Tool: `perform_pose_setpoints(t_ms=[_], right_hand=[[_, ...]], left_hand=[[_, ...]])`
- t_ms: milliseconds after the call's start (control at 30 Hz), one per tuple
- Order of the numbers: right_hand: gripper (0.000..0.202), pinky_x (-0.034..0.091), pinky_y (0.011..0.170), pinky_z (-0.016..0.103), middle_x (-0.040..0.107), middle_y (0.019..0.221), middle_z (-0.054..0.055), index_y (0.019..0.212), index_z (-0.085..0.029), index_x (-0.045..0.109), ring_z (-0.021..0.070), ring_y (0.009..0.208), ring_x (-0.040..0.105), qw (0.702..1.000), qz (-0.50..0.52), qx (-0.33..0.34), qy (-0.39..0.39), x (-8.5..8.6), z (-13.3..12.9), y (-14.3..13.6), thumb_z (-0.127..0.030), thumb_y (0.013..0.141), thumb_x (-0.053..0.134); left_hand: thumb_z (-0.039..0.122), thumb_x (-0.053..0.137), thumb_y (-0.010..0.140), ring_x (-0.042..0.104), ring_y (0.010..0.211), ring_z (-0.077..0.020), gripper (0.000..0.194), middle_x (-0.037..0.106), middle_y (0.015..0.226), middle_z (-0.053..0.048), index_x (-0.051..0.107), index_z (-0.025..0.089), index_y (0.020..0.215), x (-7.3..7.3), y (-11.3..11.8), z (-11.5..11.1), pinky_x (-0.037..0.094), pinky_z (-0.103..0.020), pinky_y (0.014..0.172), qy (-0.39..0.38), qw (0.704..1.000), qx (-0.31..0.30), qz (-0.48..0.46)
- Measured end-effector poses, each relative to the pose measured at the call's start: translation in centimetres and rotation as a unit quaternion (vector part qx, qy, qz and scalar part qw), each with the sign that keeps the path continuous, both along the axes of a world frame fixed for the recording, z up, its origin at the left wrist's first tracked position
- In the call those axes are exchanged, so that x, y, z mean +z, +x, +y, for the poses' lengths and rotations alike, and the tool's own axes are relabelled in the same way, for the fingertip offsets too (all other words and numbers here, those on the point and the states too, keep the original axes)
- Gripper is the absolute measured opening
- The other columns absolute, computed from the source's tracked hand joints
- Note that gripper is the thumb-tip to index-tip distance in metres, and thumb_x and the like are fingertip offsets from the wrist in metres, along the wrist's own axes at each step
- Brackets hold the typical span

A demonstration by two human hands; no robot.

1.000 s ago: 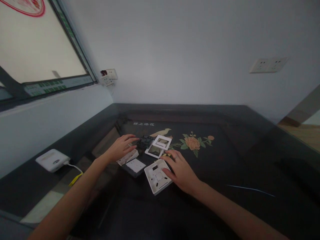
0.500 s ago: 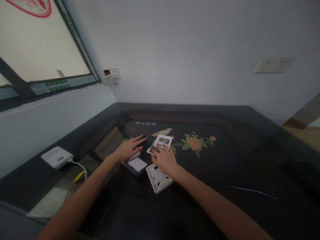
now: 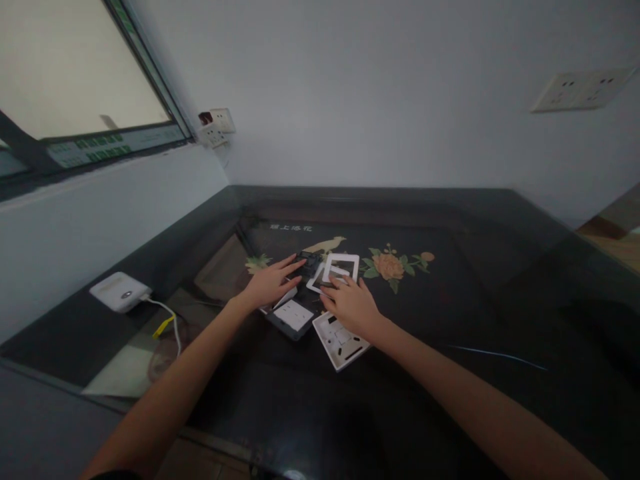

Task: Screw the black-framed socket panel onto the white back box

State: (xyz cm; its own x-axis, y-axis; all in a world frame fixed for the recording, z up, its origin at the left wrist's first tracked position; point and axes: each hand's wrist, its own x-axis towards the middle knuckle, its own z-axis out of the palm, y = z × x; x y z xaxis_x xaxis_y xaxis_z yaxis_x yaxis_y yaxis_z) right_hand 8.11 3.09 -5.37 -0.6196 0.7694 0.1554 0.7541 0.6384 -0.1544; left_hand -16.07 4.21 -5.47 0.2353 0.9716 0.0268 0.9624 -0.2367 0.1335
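Characters on tabletop point(image 3: 480, 293): four in a row beside the pictured bird point(image 3: 327, 245); 上 second and 花 last are legible, the others blurred.
Window-frame lettering point(image 3: 100, 147): green, too blurred to read.
White frames: two, the upper frame point(image 3: 343, 257) overlapping the lower frame point(image 3: 313, 288), ahead of the right hand.
White square box point(image 3: 341, 339): one, open side up, just nearer than the frames.
Dark-edged module point(image 3: 293, 315): one, white-faced, left of the box.
Black plastic piece point(image 3: 307, 261): one, left of the frames.
White part point(image 3: 287, 298): partly hidden under the left hand.
White device point(image 3: 119, 292): one, well apart at left, with a white cable and yellow tag point(image 3: 164, 325).
Left hand point(image 3: 267, 283): palm down, fingers spread, fingertips at the black piece.
Right hand point(image 3: 356, 307): palm down, fingers slightly spread over the frames; cannot tell if pinching.
Arms: both reaching forward, converging.
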Motion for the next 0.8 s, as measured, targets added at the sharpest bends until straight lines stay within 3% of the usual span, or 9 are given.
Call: perform_pose_setpoints(t_ms=[100,233,800], right_hand=[[0.034,0.049,0.097,0.052,0.058,0.135,0.010,0.126,-0.020,0.059,0.0266,0.118,0.059,1.000,-0.005,-0.006,-0.012,0.0,-0.5,1.8,-0.036,0.096,0.058],[0.038,0.041,0.105,0.060,0.058,0.143,0.009,0.126,-0.025,0.066,0.0353,0.134,0.049,0.999,-0.012,-0.022,-0.037,0.1,-1.1,4.2,-0.038,0.103,0.039],[0.037,0.043,0.109,0.053,0.058,0.143,0.008,0.127,-0.025,0.067,0.0332,0.137,0.047,0.998,-0.002,-0.042,-0.035,-1.1,-2.9,13.6,-0.037,0.101,0.044]], left_hand=[[0.050,0.037,0.100,0.048,0.137,-0.0246,0.052,0.031,0.161,0.000,0.037,0.035,0.150,0.1,1.8,-0.3,0.045,-0.036,0.106,0.002,1.000,-0.005,-0.005],[0.050,0.040,0.099,0.049,0.137,-0.0256,0.053,0.032,0.161,-0.001,0.037,0.035,0.150,0.2,4.2,-0.4,0.047,-0.037,0.105,-0.004,1.000,-0.016,-0.008],[0.051,0.042,0.100,0.051,0.134,-0.0296,0.053,0.037,0.158,-0.008,0.039,0.032,0.149,-0.1,14.2,0.3,0.046,-0.046,0.106,0.010,0.998,-0.062,-0.023]])
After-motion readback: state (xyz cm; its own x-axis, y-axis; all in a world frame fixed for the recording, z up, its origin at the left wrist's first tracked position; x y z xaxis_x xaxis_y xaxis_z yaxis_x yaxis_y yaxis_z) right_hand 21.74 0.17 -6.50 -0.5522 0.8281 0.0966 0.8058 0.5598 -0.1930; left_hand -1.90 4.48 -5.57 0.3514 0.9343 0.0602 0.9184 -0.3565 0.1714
